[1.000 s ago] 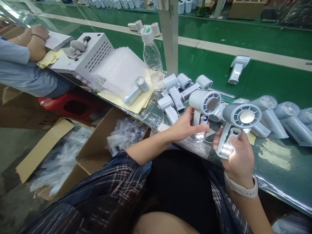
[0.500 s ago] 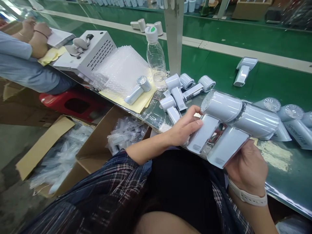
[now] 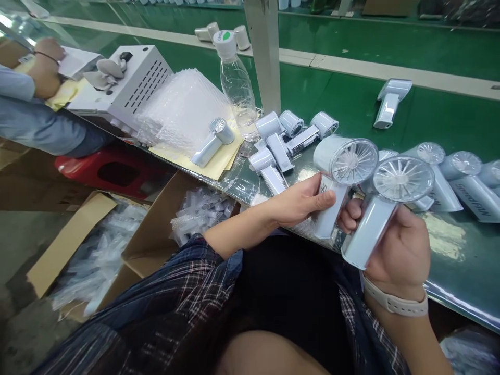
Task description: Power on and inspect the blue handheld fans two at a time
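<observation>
Over the last half second the two light-blue handheld fans have turned: in the head view the left-hand fan and the right-hand fan showed the sides of their barrels, and now their clear spoked ends face the camera. The left hand is closed lightly on the left-hand fan, thumb across the front of its handle, the fingers mostly hidden behind. The right hand curls round the right-hand fan from behind and the right, its fingertips showing between the two handles; whether they also touch the left-hand fan I cannot tell. Both fans are held side by side above the near edge of the bench, each handle slanting, lower end toward the wearer and head leaning away to the right, so the long axes run roughly parallel. Each fan lies on the inner side of the hand that has it, which is also its nearer hand; the rims overlap in view, contact unclear. Past the left hand lies a loose cluster of fans; a row of fans is nearer the right hand, and a single fan lies well apart on the green surface
</observation>
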`<state>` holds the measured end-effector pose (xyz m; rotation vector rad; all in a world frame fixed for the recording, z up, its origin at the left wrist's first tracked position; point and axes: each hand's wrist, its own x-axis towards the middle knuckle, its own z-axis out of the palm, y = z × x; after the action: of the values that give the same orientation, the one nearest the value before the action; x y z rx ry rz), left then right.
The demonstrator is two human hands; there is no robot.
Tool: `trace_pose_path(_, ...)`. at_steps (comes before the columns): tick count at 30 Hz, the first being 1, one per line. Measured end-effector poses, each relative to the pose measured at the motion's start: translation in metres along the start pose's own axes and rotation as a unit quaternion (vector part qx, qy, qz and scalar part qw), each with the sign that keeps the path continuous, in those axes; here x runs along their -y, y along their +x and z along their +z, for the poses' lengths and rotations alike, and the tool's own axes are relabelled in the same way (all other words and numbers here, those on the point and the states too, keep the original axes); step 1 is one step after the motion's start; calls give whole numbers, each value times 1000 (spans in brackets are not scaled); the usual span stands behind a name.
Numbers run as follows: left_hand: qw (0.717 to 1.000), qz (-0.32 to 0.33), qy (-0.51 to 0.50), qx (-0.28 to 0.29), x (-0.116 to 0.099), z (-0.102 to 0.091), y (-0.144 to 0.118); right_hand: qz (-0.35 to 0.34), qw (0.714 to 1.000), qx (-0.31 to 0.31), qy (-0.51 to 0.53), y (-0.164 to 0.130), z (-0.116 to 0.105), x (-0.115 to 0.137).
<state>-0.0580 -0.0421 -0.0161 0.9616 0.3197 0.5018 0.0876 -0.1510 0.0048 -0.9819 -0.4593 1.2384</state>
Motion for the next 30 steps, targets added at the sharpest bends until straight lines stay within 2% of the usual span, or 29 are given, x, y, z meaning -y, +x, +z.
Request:
trace_pose_path(2, 999, -6, -27, 17, 0, -1, -2, -4, 1000, 0, -3, -1, -1, 3)
trace_pose_path(5, 997, -21, -53, 51, -3, -4, -5, -42, 999, -34, 0, -2, -5, 7)
trace_pose_path(14, 1000, -14, 0, 19, -6, -16, -4, -133, 980, -148, 13, -3, -7, 6)
trace_pose_path(18, 999, -26, -4, 26, -7, -17, -1, -127, 976, -176, -6, -3, -7, 2)
trace_pose_path(25, 999, -38, -3, 6, -11, -18, -2, -101, 968, -227, -32, -1, -12, -1)
trace_pose_path(27, 999, -33, 23, -4, -14, -17, -5, -98, 967, -230, -36, -1, -9, -1)
trace_pose_path(30, 996, -13, 86, -18, -17, -14, -7, -124, 974, -186, -45, -5, -4, -1)
